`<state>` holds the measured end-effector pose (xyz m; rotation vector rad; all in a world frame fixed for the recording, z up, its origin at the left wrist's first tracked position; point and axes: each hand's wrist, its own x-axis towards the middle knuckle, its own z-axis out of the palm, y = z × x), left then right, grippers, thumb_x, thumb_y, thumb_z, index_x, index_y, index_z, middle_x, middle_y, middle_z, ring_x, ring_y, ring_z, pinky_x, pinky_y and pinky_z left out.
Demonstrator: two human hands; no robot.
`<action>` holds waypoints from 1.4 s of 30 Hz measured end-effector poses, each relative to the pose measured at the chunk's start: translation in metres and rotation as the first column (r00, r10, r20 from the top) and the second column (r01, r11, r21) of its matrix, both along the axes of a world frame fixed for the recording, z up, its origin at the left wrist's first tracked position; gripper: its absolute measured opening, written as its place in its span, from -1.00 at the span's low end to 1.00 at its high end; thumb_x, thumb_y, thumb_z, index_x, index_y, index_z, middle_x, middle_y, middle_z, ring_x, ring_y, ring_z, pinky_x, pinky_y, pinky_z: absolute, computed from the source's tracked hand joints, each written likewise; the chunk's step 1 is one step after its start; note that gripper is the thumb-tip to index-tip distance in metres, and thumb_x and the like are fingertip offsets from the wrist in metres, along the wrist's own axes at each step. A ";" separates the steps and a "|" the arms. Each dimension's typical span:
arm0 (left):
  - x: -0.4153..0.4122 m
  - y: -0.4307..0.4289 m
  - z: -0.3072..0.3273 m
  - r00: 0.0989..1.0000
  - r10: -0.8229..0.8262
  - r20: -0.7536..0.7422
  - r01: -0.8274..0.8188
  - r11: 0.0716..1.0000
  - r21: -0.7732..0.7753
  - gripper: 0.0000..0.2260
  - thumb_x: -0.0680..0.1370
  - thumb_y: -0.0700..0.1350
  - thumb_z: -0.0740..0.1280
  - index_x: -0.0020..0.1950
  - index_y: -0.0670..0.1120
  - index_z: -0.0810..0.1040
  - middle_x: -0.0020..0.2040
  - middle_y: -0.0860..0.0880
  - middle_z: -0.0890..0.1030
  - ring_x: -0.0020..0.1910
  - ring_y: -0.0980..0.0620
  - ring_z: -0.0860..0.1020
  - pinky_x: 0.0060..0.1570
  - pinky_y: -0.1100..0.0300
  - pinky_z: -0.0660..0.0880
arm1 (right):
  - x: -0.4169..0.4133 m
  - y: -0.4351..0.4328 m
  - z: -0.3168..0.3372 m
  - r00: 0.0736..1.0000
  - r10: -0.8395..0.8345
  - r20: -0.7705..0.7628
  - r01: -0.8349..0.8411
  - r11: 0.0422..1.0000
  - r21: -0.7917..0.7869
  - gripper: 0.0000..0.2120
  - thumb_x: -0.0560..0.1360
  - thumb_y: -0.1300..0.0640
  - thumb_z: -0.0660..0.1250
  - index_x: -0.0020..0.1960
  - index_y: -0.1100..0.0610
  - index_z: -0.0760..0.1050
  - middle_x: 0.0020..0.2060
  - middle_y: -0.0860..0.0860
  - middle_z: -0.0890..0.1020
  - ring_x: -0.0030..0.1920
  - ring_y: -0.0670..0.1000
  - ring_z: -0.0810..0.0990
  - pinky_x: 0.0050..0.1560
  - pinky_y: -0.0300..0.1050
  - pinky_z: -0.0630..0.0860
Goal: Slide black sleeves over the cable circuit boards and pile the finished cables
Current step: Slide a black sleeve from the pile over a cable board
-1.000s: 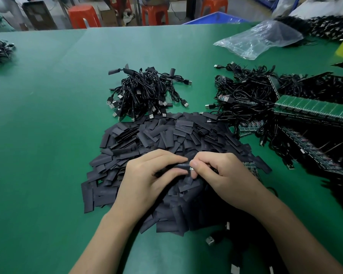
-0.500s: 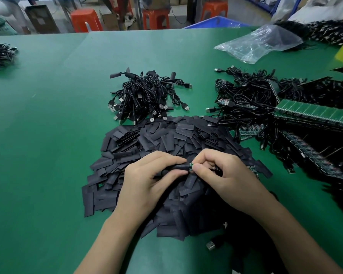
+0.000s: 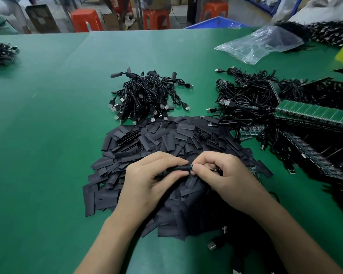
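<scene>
Over a big heap of flat black sleeves, my left hand pinches one black sleeve between thumb and fingers. My right hand pinches the small green circuit board of a cable, whose end meets the sleeve's mouth. A sliver of the board shows between the two hands. The cable itself runs under my right hand and is mostly hidden. A pile of sleeved cables with USB plugs lies beyond the heap.
Tangled black cables with bare boards and green board panels fill the right side. A clear plastic bag lies at the back right. A small cable bundle sits far left. A loose USB plug lies near the front.
The hands stay together on the sleeve heap. A bit more of the green board shows between the fingertips than a second ago.
</scene>
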<state>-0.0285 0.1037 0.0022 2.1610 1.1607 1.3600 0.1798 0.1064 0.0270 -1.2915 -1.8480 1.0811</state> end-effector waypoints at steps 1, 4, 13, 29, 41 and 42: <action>0.000 0.000 0.000 1.000 -0.003 -0.005 0.003 1.000 -0.001 -0.86 0.50 -0.17 0.56 0.04 -0.15 0.74 -0.02 0.06 0.70 -0.02 0.14 0.67 0.02 0.29 0.54 | -0.001 -0.001 0.000 1.000 -0.003 0.004 0.003 1.000 0.004 -0.82 0.61 0.09 0.36 -0.16 0.02 0.59 -0.37 0.16 0.47 -0.38 -0.09 0.33 -0.31 -0.06 0.28; 0.000 0.000 0.000 1.000 -0.011 -0.020 0.011 1.000 -0.004 -0.86 0.49 -0.16 0.57 0.03 -0.14 0.75 -0.03 0.06 0.70 -0.02 0.14 0.67 0.02 0.29 0.55 | -0.003 -0.001 -0.002 1.000 -0.001 0.021 0.001 1.000 0.007 -0.83 0.62 0.07 0.35 -0.15 0.00 0.58 -0.34 0.15 0.50 -0.36 -0.05 0.37 -0.26 0.05 0.38; 0.001 0.004 0.002 0.981 0.148 0.128 -0.138 0.987 -0.081 -0.75 0.45 -0.05 0.58 0.11 -0.05 0.74 -0.06 0.08 0.70 -0.08 0.10 0.68 -0.01 0.33 0.53 | -0.001 0.002 -0.006 0.988 -0.063 -0.139 0.059 0.998 -0.034 -0.85 0.56 0.00 0.32 -0.12 0.00 0.61 -0.45 -0.12 0.53 -0.42 -0.09 0.50 -0.31 -0.13 0.46; 0.014 -0.005 0.004 0.953 0.257 0.159 -0.255 0.966 -0.031 -0.65 0.48 -0.05 0.55 0.24 -0.10 0.69 -0.09 0.03 0.72 -0.16 0.13 0.69 -0.04 0.25 0.61 | -0.014 -0.005 -0.006 0.972 -0.142 -0.190 0.148 0.989 0.019 -0.82 0.62 0.18 0.36 -0.16 0.07 0.60 -0.48 0.03 0.53 -0.47 -0.05 0.49 -0.35 0.01 0.48; 0.013 -0.006 0.005 0.960 0.259 0.111 -0.265 0.963 0.041 -0.74 0.54 -0.14 0.50 0.23 -0.09 0.70 -0.04 0.08 0.73 -0.09 0.22 0.67 0.01 0.37 0.56 | -0.013 -0.005 -0.008 0.975 -0.131 -0.179 0.137 0.990 0.024 -0.82 0.61 0.17 0.35 -0.16 0.07 0.62 -0.47 0.10 0.56 -0.45 -0.03 0.53 -0.32 -0.06 0.52; 0.014 -0.006 0.005 0.949 0.276 0.154 -0.276 0.961 -0.019 -0.77 0.56 -0.15 0.48 0.22 -0.06 0.70 -0.07 0.10 0.74 -0.10 0.22 0.68 0.03 0.34 0.56 | -0.013 -0.005 -0.008 0.974 -0.126 -0.189 0.133 0.991 0.021 -0.82 0.62 0.16 0.35 -0.15 0.07 0.62 -0.46 0.10 0.56 -0.45 -0.03 0.53 -0.31 -0.06 0.53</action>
